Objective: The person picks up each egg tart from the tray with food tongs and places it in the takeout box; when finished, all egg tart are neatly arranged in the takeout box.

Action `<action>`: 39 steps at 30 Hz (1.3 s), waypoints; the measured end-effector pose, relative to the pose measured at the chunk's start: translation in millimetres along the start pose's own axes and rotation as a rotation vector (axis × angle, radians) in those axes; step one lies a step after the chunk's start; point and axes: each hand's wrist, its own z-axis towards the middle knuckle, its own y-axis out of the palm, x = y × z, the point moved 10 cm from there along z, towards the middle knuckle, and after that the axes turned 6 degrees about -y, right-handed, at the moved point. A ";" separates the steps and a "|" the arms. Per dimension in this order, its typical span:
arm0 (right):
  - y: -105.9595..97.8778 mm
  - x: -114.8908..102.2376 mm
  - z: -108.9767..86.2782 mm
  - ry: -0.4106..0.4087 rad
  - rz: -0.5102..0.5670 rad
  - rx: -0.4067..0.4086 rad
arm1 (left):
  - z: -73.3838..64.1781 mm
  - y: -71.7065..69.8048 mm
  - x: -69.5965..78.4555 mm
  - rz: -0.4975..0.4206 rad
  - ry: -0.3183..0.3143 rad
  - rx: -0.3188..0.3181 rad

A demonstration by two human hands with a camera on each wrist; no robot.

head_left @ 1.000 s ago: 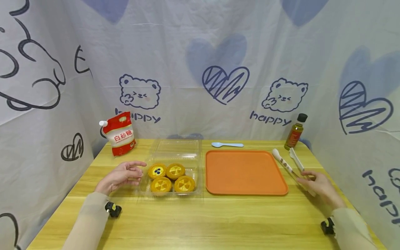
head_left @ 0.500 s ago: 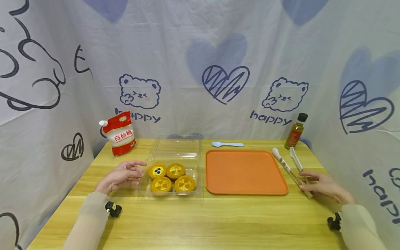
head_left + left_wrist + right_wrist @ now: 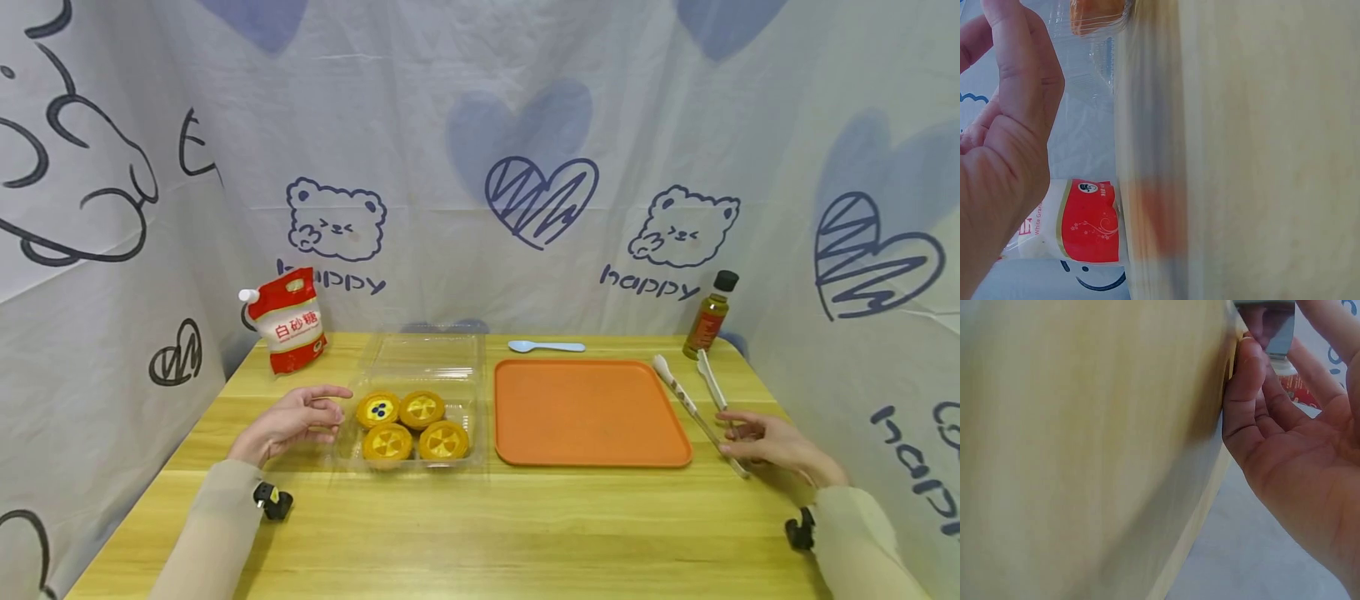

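At the right of the head view, my right hand (image 3: 780, 450) holds a pair of tongs (image 3: 686, 398) near the rear end, the fingers on one arm and the thumb by the other. The tongs lie spread, their pale tips pointing away from me. Up close in the right wrist view, the shiny metal of the tongs (image 3: 1279, 328) shows at the fingers. My left hand (image 3: 296, 421) has loosely bent fingers and holds nothing. Its index fingertip is at the left side of a clear plastic box (image 3: 423, 354), lid raised, with several egg tarts (image 3: 386, 443) inside.
An orange tray (image 3: 588, 412) lies between the box and the tongs. Behind it is a light blue spoon (image 3: 546, 347). A red-and-white sugar pouch (image 3: 292, 325) stands at the back left, and a black-capped bottle (image 3: 705, 325) at the back right. Printed cloth hangs around the table.
My right hand has shifted a little to the right, and the rear of the tongs has swung slightly left. The left hand stays by the box.
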 end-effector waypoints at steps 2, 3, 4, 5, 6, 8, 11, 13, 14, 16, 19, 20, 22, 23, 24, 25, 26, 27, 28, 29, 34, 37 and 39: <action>-0.7 -1.2 0.1 0.000 -0.022 0.003 | -0.1 -0.1 -0.2 0.002 0.001 0.000; -1.0 -1.6 0.2 0.001 -0.030 0.004 | -0.2 0.0 -0.3 0.003 0.002 0.000; -0.8 -2.6 0.2 -0.008 -0.041 0.000 | -0.1 0.0 -0.6 0.003 0.002 0.000; -1.0 -2.9 0.2 -0.008 -0.046 0.003 | -0.1 0.0 -0.9 0.003 0.002 -0.001; -1.0 -3.7 0.0 -0.010 -0.048 0.003 | 0.0 0.0 -1.1 0.003 0.002 -0.002; -1.3 -4.4 -0.1 -0.017 -0.049 0.006 | 0.1 0.1 -1.4 0.003 0.003 -0.003; -1.4 -4.1 -0.4 -0.018 -0.034 0.012 | 0.5 0.6 -1.2 0.000 0.006 -0.004; -1.4 -3.9 -0.4 -0.021 -0.024 0.014 | 0.7 0.5 -0.9 -0.002 0.008 -0.003; -1.5 -4.2 -0.7 -0.023 -0.018 0.015 | 0.8 0.5 -0.8 -0.003 0.007 -0.003; -2.2 -4.5 -0.9 -0.020 -0.011 0.025 | 1.0 0.4 -0.7 -0.005 0.004 0.000; -5.4 -6.5 -0.4 -0.018 -0.009 0.055 | 0.7 0.6 -0.3 -0.003 0.000 0.001; -6.7 -7.7 -0.2 -0.018 -0.015 0.066 | 0.5 0.7 0.0 -0.001 -0.001 0.001; -9.2 -10.9 0.6 -0.024 -0.024 0.089 | 0.2 1.0 0.4 0.003 -0.002 -0.001; -10.8 -12.5 0.7 -0.020 -0.029 0.103 | 0.0 1.2 0.7 0.005 -0.002 -0.003; -11.9 -13.9 0.9 -0.017 -0.037 0.115 | 0.0 1.2 0.8 0.008 -0.003 -0.005; -12.7 -15.4 1.0 -0.015 -0.045 0.124 | 0.0 1.2 0.8 0.010 -0.004 -0.008; -13.6 -17.4 1.3 -0.019 -0.051 0.132 | -0.1 1.2 1.0 0.014 -0.005 -0.010; -14.4 -19.2 1.7 -0.023 -0.054 0.141 | -0.1 1.1 1.3 0.019 -0.005 -0.013; -15.1 -21.1 2.3 -0.025 -0.057 0.149 | -0.2 1.0 1.6 0.027 -0.005 -0.014; -15.4 -23.2 3.1 -0.031 -0.064 0.155 | -0.2 0.4 2.1 0.037 -0.005 -0.010; -8.2 -37.1 11.5 -0.065 -0.027 0.138 | 0.0 -4.6 5.7 0.108 0.000 0.048; 4.3 -47.7 19.9 -0.045 0.050 0.080 | 2.4 -8.1 8.0 0.139 -0.002 0.102; 14.0 -54.9 26.6 -0.029 0.102 0.044 | 4.2 -8.5 10.6 0.156 0.001 0.127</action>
